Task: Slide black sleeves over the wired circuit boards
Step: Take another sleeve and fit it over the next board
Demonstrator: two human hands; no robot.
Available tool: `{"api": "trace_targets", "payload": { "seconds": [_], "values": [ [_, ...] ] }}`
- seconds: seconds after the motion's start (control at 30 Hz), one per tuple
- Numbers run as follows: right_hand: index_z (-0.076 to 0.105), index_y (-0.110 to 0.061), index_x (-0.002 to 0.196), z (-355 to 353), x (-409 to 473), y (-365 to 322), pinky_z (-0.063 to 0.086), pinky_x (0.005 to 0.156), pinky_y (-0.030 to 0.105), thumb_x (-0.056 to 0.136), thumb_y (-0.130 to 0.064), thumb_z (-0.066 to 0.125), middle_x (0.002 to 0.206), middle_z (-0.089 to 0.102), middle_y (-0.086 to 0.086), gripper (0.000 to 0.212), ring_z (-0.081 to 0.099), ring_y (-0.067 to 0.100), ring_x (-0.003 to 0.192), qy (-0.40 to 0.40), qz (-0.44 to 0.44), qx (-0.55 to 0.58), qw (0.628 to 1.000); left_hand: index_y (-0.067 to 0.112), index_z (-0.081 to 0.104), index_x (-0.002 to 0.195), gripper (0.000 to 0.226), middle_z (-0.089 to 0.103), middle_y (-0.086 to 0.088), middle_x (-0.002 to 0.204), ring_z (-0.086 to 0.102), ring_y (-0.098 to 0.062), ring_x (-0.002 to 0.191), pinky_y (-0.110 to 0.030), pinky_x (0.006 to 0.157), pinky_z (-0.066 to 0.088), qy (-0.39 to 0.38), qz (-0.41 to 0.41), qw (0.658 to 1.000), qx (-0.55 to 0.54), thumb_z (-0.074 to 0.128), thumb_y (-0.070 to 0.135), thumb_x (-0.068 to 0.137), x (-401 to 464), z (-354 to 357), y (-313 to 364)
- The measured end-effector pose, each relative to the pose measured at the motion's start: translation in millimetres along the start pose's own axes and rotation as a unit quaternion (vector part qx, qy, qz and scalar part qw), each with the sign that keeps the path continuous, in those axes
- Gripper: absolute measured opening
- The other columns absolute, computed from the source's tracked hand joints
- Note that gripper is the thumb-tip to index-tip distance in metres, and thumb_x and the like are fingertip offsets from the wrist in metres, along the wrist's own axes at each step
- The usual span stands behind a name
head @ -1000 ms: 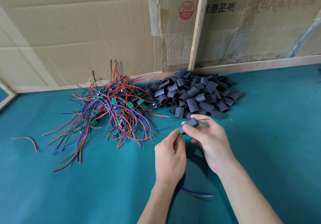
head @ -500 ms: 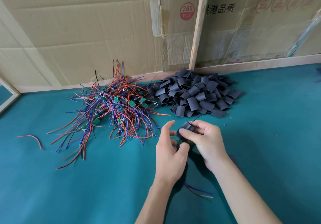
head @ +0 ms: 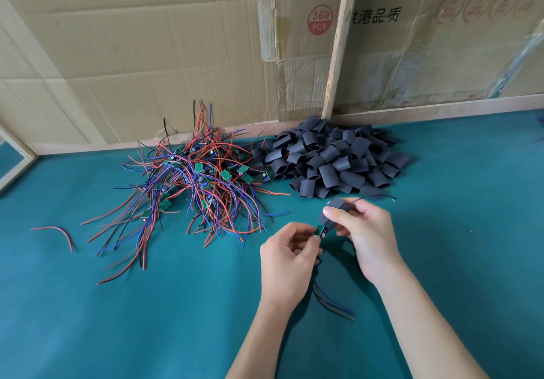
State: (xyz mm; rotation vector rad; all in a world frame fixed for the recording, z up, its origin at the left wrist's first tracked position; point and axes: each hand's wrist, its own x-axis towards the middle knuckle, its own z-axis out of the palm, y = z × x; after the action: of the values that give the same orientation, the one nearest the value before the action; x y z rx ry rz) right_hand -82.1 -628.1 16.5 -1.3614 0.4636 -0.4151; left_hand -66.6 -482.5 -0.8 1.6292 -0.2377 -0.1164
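Observation:
My right hand (head: 365,237) pinches a black sleeve (head: 338,206) between thumb and fingers, with thin black wires sticking out of its far end. My left hand (head: 287,258) pinches a small green circuit board (head: 321,229) whose upper end sits in the sleeve's near opening. The board's blue and black wires (head: 332,302) trail down between my wrists onto the table. A tangled pile of wired circuit boards (head: 200,190) lies to the left, and a heap of loose black sleeves (head: 332,161) sits behind my hands.
The work surface is a teal cloth table (head: 117,319). Cardboard sheets (head: 147,55) and a wooden slat (head: 338,43) stand along the back edge. One stray red wire (head: 59,233) lies far left.
The green board now shows below the sleeve, pinched by my left hand. Both hands have shifted slightly, and the trailing wires hang more visibly between my wrists.

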Motion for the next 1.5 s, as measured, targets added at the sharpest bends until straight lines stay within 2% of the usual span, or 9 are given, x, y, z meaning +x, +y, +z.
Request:
{"api": "trace_targets", "payload": {
  "seconds": [0.3,0.6,0.73,0.93,1.1,1.2,1.3,1.4,1.5],
  "values": [
    [0.075,-0.008,0.097,2,-3,2,0.057,0.066,0.026,0.088,-0.017,0.080,0.083,0.076,0.009,0.014,0.068,0.017,0.072,-0.062,0.011,0.006,0.998,0.011,0.072,0.087,0.016,0.074,-0.004,0.075,0.071,-0.016,0.064,-0.022,0.058,0.054,0.026,-0.007,0.999,-0.043,0.065,-0.002,0.091,4,0,-2],
    [0.074,-0.011,0.091,4,-8,-1,0.061,0.080,0.034,0.076,-0.018,0.083,0.100,0.076,0.022,0.018,0.074,0.030,0.090,-0.134,0.054,0.018,0.989,0.010,0.067,0.089,0.011,0.073,-0.007,0.074,0.070,-0.018,0.061,-0.023,0.056,0.052,0.079,-0.022,0.994,-0.076,0.064,0.001,0.094,10,1,-7],
    [0.076,-0.014,0.088,10,-11,-1,0.061,0.082,0.034,0.081,-0.015,0.082,0.103,0.075,0.025,0.009,0.073,0.031,0.090,-0.143,0.063,0.062,0.986,0.015,0.068,0.090,0.008,0.073,-0.002,0.080,0.069,-0.016,0.067,-0.027,0.062,0.056,0.078,0.000,0.996,-0.048,0.067,0.009,0.094,10,1,-8],
    [0.068,0.000,0.115,9,-14,-10,0.062,0.078,0.029,0.073,-0.026,0.081,0.109,0.076,0.021,0.051,0.076,0.031,0.099,-0.135,0.116,0.134,0.975,0.020,0.059,0.093,0.008,0.067,0.005,0.095,0.063,-0.008,0.085,-0.019,0.075,0.049,0.058,0.077,0.991,0.092,0.059,0.016,0.099,6,8,-6],
    [0.062,-0.013,0.126,10,-15,-12,0.062,0.072,0.029,0.097,-0.010,0.065,0.107,0.076,0.024,0.029,0.076,0.029,0.090,-0.110,0.124,0.137,0.977,0.019,0.059,0.091,0.008,0.068,0.005,0.092,0.065,-0.011,0.085,-0.023,0.075,0.052,0.051,0.068,0.994,0.074,0.061,0.019,0.098,5,7,-4],
    [0.065,-0.013,0.126,11,-18,-13,0.061,0.070,0.028,0.101,-0.007,0.059,0.103,0.078,0.020,0.026,0.076,0.026,0.086,-0.116,0.113,0.096,0.982,0.020,0.054,0.086,0.015,0.067,0.007,0.084,0.061,-0.007,0.074,-0.016,0.067,0.047,0.060,0.054,0.994,0.070,0.065,0.023,0.096,4,8,-2],
    [0.067,-0.011,0.121,13,-22,-17,0.059,0.065,0.026,0.101,-0.006,0.057,0.097,0.078,0.019,0.023,0.074,0.023,0.080,-0.112,0.108,0.068,0.985,0.020,0.052,0.085,0.020,0.065,0.008,0.079,0.059,-0.007,0.070,-0.020,0.066,0.048,0.046,0.050,0.995,0.071,0.068,0.029,0.091,4,7,-2],
    [0.069,-0.006,0.116,1,-21,-27,0.059,0.059,0.029,0.099,-0.002,0.053,0.083,0.075,0.019,0.023,0.070,0.023,0.068,-0.039,0.088,0.056,0.994,0.020,0.056,0.087,0.025,0.066,0.007,0.083,0.059,-0.008,0.071,-0.021,0.067,0.049,0.004,0.060,0.996,0.060,0.063,0.045,0.085,2,7,1],
    [0.068,-0.009,0.115,-34,-26,-44,0.050,0.050,0.031,0.096,-0.004,0.052,0.068,0.071,0.018,0.025,0.059,0.022,0.050,0.020,0.066,-0.074,0.995,0.019,0.060,0.087,0.018,0.066,0.003,0.085,0.061,-0.014,0.075,-0.028,0.071,0.053,0.010,0.035,0.999,0.002,0.059,0.037,0.087,4,5,1]
  ]
}}
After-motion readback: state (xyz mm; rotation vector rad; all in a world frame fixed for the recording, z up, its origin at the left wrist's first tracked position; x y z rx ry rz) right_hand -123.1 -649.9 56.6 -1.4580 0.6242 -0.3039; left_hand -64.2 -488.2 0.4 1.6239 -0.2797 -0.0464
